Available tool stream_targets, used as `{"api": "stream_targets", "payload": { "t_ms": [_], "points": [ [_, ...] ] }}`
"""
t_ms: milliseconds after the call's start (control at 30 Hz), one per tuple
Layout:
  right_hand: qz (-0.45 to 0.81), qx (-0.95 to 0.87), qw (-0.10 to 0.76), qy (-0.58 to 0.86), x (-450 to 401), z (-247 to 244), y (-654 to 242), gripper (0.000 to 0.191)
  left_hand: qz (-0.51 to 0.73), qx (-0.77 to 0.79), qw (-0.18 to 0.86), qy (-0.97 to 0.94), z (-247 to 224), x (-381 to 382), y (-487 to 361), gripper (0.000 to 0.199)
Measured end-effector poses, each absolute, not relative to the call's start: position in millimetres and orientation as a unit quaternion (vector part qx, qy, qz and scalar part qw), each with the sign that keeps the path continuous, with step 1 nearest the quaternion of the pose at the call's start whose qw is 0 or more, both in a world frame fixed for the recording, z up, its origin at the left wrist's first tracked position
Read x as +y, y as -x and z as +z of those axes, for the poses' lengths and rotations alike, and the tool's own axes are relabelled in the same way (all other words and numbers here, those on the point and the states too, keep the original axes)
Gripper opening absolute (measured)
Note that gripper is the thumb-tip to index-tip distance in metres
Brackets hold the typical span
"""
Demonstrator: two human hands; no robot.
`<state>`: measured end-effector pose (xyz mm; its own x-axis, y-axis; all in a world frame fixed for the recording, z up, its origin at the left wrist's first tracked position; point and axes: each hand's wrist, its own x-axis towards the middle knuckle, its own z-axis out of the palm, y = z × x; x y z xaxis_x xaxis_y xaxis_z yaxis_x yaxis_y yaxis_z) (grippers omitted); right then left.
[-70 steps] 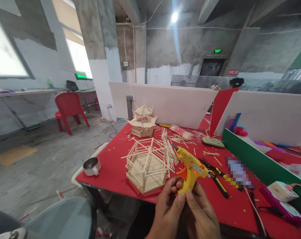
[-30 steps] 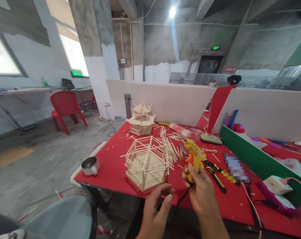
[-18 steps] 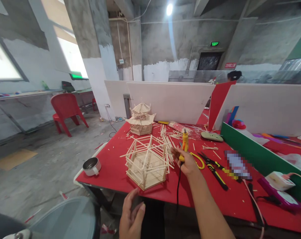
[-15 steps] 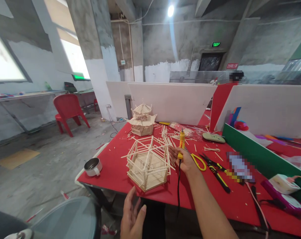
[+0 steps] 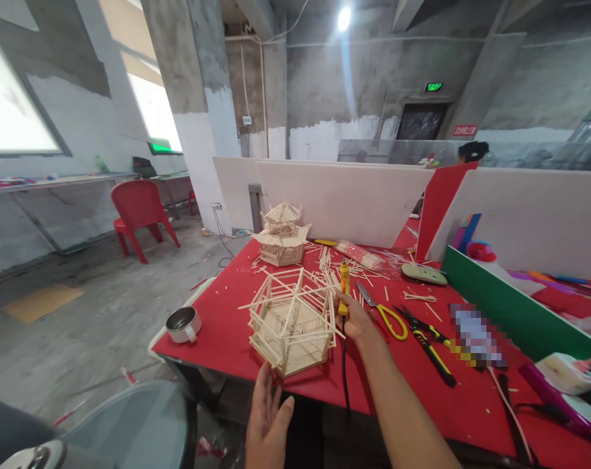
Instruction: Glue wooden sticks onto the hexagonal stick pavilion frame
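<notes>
A hexagonal frame of thin wooden sticks [image 5: 290, 332] stands at the front of the red table. My right hand [image 5: 355, 316] is closed around a yellow glue gun [image 5: 344, 286], its nozzle up and a black cord hanging below. The fingers of that hand reach the right side of the frame; whether they touch it, I cannot tell. My left hand [image 5: 269, 417] is open at the table's front edge, fingertips close to the frame's lower front corner. Behind the frame stands a finished-looking stick pavilion [image 5: 282, 234] with tiered roofs.
Loose sticks [image 5: 327, 260] lie behind the frame, beside a bag of sticks [image 5: 358, 254]. To the right are yellow-handled scissors [image 5: 390, 320], pliers [image 5: 429, 348] and a green divider [image 5: 500, 293]. A metal cup [image 5: 183, 324] sits at the left edge; a grey stool [image 5: 139, 423] stands below.
My right hand has moved left with the glue gun, closer to the frame, uncovering the scissors' blades. My left hand has risen slightly toward the frame's base. The view has shifted a little.
</notes>
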<state>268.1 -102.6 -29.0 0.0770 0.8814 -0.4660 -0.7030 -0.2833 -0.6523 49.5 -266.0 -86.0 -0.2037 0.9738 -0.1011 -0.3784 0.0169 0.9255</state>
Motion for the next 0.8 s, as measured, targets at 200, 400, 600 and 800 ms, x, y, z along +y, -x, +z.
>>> {"api": "stream_targets", "payload": {
  "t_ms": [200, 400, 600, 800],
  "points": [
    [0.662, -0.098, 0.607, 0.428, -112.1, -30.8, -267.1, 0.025, 0.627, 0.47, 0.533, -0.319, -76.9, -259.7, -50.8, 0.079],
    [0.635, -0.096, 0.653, 0.4, -129.4, -30.8, -262.8, 0.013, 0.639, 0.471, 0.524, -0.308, -66.7, -241.0, -39.7, 0.079],
    [0.593, -0.081, 0.708, 0.375, -168.6, -43.5, -244.4, 0.021, 0.637, 0.473, 0.528, -0.304, -52.7, -214.7, -24.6, 0.076],
    [0.562, -0.08, 0.736, 0.369, -187.6, -46.9, -245.9, 0.019, 0.668, 0.486, 0.487, -0.282, -40.3, -200.7, -23.3, 0.073]
  ]
}}
